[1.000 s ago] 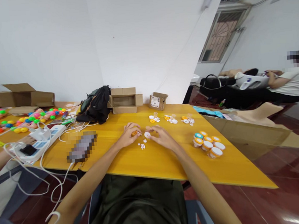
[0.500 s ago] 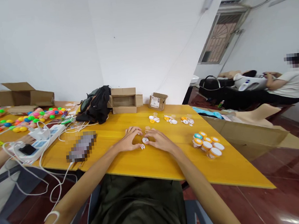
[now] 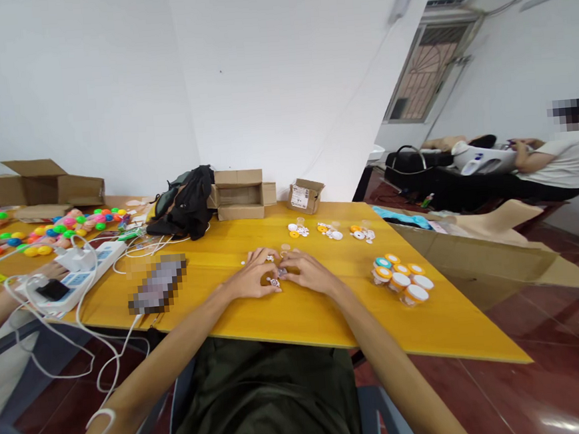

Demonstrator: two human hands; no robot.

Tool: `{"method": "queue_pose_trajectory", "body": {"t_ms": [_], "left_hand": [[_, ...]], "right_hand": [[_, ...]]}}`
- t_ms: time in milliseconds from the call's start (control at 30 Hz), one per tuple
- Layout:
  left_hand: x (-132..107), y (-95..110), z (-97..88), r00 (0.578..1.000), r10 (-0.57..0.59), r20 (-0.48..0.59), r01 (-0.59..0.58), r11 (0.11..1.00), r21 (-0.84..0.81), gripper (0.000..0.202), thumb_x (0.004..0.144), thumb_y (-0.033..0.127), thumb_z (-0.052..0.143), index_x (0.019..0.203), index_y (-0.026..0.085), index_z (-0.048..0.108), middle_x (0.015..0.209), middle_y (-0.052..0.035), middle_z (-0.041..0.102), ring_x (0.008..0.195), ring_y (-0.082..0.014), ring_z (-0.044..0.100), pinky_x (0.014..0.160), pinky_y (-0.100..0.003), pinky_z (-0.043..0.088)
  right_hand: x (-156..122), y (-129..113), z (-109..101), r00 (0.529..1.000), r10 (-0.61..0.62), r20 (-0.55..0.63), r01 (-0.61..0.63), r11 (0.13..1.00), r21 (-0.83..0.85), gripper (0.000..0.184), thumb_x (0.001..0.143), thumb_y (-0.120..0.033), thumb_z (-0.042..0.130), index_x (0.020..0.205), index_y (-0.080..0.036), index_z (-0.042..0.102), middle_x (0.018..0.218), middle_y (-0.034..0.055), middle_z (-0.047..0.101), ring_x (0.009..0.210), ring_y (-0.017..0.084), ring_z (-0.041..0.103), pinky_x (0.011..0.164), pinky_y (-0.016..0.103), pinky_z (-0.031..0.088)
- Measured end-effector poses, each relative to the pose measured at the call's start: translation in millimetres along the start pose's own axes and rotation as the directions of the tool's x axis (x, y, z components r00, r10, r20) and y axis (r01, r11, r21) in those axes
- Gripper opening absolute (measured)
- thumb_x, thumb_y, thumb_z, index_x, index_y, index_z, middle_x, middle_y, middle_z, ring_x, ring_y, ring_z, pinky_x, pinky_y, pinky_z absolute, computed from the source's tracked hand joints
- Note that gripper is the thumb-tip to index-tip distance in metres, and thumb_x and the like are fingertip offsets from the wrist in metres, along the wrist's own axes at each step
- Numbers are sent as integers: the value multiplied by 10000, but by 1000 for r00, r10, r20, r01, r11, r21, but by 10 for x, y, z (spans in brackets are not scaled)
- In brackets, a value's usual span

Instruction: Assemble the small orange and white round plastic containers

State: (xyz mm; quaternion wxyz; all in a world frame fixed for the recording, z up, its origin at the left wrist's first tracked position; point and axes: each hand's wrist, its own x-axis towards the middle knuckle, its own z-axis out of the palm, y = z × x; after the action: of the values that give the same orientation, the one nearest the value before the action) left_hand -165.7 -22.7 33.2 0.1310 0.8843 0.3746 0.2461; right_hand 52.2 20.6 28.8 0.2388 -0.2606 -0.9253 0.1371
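My left hand is curled over the table, its thumb and forefinger closing on a small white plastic piece with cut-out gaps. Facing it, my right hand pinches a small round whitish piece, partly covered by the fingers. Just beyond the left fingers lies another little white part. A clear round cup stands behind the right fingertips. The exact kind of these small parts is too fine to make out.
Groups of white and orange parts lie farther back. Lidded jars cluster at the right. Leftward are a phone, a power strip with cables, and a black bag. Cardboard boxes line the wall. Another person sits far right.
The round piece in my right hand has tilted and is more covered. The white piece has shifted slightly left into my left fingers. Small white parts now show beside the left hand.
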Motion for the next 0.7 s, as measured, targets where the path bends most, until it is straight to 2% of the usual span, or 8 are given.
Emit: {"method": "queue_pose_trajectory", "body": {"t_ms": [133,367,533,700], "left_hand": [[-8,-21,2,1000,-9,-19,10,1000,17,181,772,365,773,895,261,691,1275,-62,534,1229,-287,449,1069,-466,339],[1,-20,-3,1000,0,-27,1,1000,13,147,800,369,754,832,245,683,1264,-51,542,1209,-269,455,1063,-457,345],[22,-75,-38,992,-88,-90,91,995,30,131,823,361,716,867,241,687,1267,-63,542,1202,-281,447,1067,-488,340],[6,-249,-81,970,-176,-170,194,976,94,109,797,319,724,851,231,689,1279,-72,536,1211,-295,426,1056,-491,347]], "right_hand": [[-6,21,1,1000,26,-1,-26,1000,14,129,902,-289,671,991,-256,759,1016,71,715,1023,247,644,921,397,511],[-10,43,-3,999,51,-3,-51,998,47,113,874,-286,707,972,-249,751,1017,66,710,1037,242,641,926,393,517],[-16,65,-4,997,82,11,-82,992,92,115,828,-277,751,938,-246,741,1118,69,690,1138,256,617,992,417,496],[-20,44,8,994,108,23,-110,985,135,123,812,-296,766,921,-252,731,1097,57,685,1156,262,608,1006,425,490]]}}
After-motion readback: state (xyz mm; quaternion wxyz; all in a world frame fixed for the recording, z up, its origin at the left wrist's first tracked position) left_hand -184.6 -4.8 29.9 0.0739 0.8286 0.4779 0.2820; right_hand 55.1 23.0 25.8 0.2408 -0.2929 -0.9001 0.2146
